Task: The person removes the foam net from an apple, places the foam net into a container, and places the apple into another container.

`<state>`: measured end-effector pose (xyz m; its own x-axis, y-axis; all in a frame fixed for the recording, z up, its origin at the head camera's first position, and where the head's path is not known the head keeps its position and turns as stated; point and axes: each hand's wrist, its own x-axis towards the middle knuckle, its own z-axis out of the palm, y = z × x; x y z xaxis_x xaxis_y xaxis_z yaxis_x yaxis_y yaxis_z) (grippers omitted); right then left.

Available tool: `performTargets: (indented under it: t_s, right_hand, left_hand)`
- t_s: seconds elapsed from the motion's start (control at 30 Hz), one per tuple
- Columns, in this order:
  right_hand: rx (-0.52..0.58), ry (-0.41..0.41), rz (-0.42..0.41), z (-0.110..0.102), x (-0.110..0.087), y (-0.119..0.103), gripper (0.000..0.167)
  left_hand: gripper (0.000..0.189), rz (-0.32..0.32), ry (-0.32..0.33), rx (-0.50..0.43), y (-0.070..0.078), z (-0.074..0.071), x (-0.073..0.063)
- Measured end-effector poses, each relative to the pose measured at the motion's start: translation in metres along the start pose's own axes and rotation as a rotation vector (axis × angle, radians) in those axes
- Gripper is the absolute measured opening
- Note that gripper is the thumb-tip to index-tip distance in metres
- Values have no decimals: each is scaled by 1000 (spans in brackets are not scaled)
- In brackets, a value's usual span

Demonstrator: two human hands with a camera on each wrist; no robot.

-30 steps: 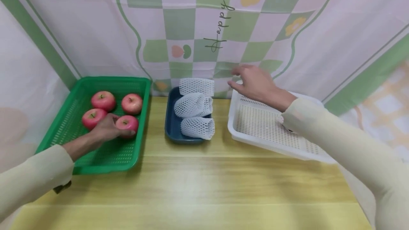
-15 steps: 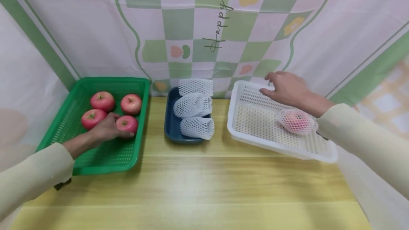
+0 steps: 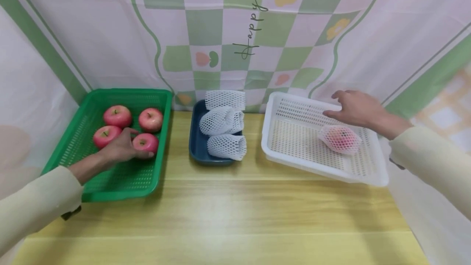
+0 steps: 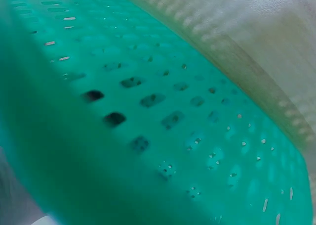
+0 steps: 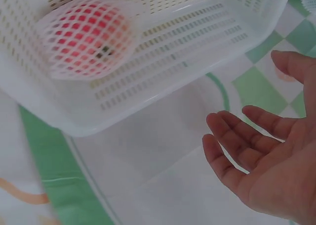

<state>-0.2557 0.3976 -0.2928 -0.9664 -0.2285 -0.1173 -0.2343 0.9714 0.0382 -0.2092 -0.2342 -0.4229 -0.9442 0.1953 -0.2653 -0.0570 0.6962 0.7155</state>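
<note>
In the head view my left hand (image 3: 119,148) reaches into the green basket (image 3: 88,196) and grips the front right apple (image 3: 145,144), thumb in front and fingers behind. Three more red apples lie by it, the nearest one (image 3: 106,136) partly behind the hand. The left wrist view has only the basket's slotted wall (image 4: 163,106); hand and apple are outside it. My right hand (image 3: 360,107) hovers over the back right rim of the white basket (image 3: 309,164), holding nothing, fingers loosely bent. Below it, an apple in a foam net (image 3: 341,139) lies in that basket.
Between the baskets stands a dark blue tray (image 3: 196,150) with white foam nets (image 3: 227,147), some overhanging its right side. All stand on a wooden table (image 3: 235,207). A checked cloth (image 3: 206,28) hangs right behind the containers.
My right hand has moved right across the white basket, and its sleeve no longer covers the netted apple. The left hand stays at the same apple, which has hardly moved.
</note>
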Motion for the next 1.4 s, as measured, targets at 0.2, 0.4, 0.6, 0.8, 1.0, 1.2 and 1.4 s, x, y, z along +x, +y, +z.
performTargets:
  t_s: [0.2,0.4,0.6,0.8,1.0,1.2,1.4]
  right_hand:
    - [-6,-96,28,15,-8,27,84]
    - [2,-210,70,36,-11,52,104]
    - [22,-245,52,56,-11,72,109]
    - [79,-260,45,73,-10,83,107]
    - [135,-289,43,86,-6,86,109]
    - [118,-299,40,97,-1,89,104]
    - [153,-302,51,108,2,87,107]
  left_hand:
    - [102,-12,-4,21,1,-8,-6]
    - [102,-11,1,26,4,-15,-9]
    - [100,-11,22,35,10,-19,-12]
    - [103,-13,18,12,15,-23,-13]
    - [104,-14,36,15,19,-26,-14]
    - [101,-7,48,44,24,-29,-14]
    - [100,-9,37,23,31,-27,-19]
